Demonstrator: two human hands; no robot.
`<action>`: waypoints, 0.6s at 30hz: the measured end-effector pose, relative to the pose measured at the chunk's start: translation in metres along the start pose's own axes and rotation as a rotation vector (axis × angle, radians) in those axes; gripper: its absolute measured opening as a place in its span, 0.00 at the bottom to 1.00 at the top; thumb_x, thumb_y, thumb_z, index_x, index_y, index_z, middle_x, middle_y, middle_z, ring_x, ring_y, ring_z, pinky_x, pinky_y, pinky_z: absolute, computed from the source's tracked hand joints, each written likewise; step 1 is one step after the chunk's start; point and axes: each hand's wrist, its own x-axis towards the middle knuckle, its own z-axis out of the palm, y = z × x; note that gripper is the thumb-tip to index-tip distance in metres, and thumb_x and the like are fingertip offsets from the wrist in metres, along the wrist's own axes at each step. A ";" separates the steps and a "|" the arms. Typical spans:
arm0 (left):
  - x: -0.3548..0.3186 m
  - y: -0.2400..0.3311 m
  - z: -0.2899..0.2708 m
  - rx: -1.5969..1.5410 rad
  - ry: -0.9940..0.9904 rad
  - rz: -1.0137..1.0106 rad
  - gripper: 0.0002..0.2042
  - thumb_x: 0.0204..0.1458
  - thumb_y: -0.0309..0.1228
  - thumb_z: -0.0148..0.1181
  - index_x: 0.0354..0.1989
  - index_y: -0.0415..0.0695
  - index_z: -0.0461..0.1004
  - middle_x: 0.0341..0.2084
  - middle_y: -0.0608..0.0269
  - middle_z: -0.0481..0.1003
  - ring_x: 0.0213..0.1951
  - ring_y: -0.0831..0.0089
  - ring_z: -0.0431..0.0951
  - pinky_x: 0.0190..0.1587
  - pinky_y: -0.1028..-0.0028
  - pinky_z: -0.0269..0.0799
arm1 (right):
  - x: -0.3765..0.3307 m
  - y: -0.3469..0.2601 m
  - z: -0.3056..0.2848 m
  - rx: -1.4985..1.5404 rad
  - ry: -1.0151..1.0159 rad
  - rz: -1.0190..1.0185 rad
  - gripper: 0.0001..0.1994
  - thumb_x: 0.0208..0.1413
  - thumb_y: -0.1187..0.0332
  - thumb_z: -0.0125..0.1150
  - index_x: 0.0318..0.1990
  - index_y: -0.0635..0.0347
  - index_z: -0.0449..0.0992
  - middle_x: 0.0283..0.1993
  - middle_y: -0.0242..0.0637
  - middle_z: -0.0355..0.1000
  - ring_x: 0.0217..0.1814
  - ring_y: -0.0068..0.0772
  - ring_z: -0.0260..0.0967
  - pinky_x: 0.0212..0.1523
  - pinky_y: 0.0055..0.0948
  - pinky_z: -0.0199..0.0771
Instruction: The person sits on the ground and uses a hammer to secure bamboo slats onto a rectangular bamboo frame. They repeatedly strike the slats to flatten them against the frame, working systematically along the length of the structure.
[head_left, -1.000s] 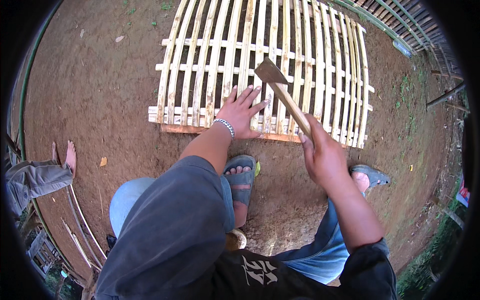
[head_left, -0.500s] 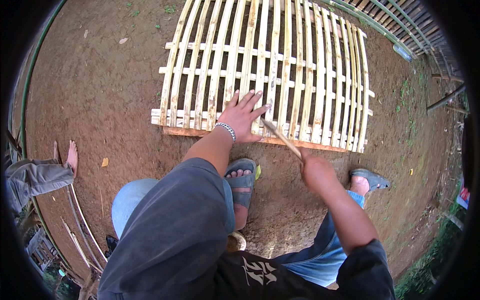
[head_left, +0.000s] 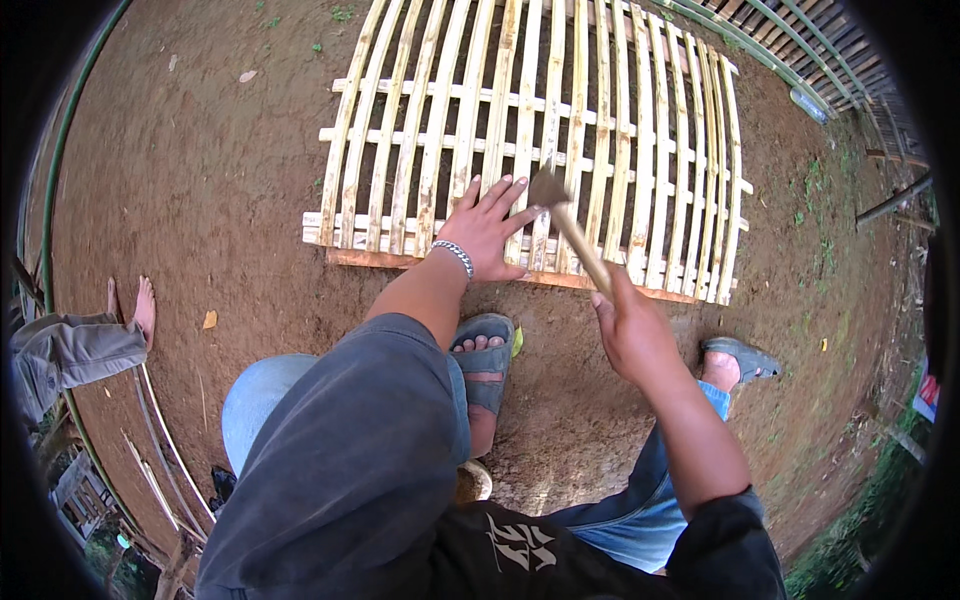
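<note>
A lattice panel of pale bamboo slats (head_left: 463, 145) lies in front of me, its long slats crossing several rails. Near its close edge, my left hand (head_left: 487, 232) rests on the slats with its fingers spread. My right hand (head_left: 635, 330) is closed round the wooden handle of a hammer (head_left: 583, 243). The hammer's dark head, slightly blurred, is just right of my left fingertips, over the slats. Whether it touches them I cannot tell. A reddish-brown board (head_left: 365, 259) shows under the panel's near edge. No nail can be made out.
Brown bare soil (head_left: 210, 150) surrounds the panel. My sandalled feet stand either side of the near edge. Another person's bare foot (head_left: 145, 308) is at the left, beside thin sticks (head_left: 165, 430). A bamboo fence (head_left: 800, 50) and a plastic bottle (head_left: 808, 106) are at far right.
The hammer has swung up, its head moving farther from me and nearer the camera. My right hand has tilted with it. My left hand has stayed on the slats.
</note>
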 end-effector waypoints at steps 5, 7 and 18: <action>0.009 0.004 0.006 -0.036 0.083 0.043 0.48 0.48 0.71 0.60 0.77 0.61 0.58 0.80 0.56 0.44 0.81 0.58 0.40 0.79 0.45 0.32 | 0.005 0.032 0.024 -0.233 -0.229 0.072 0.22 0.72 0.60 0.51 0.69 0.55 0.62 0.39 0.49 0.80 0.39 0.49 0.81 0.42 0.50 0.83; 0.004 0.000 0.009 -0.035 0.068 0.039 0.48 0.48 0.71 0.59 0.77 0.61 0.57 0.80 0.56 0.43 0.81 0.58 0.40 0.79 0.45 0.32 | 0.006 0.033 0.020 -0.248 -0.268 0.066 0.21 0.72 0.60 0.52 0.68 0.56 0.63 0.39 0.50 0.80 0.38 0.50 0.82 0.42 0.50 0.84; 0.011 0.004 -0.003 -0.022 -0.005 0.038 0.50 0.49 0.71 0.58 0.79 0.62 0.53 0.81 0.56 0.42 0.81 0.58 0.40 0.80 0.46 0.32 | -0.002 0.065 0.047 -0.204 -0.087 -0.065 0.20 0.69 0.63 0.55 0.64 0.57 0.66 0.41 0.55 0.80 0.36 0.61 0.80 0.39 0.56 0.80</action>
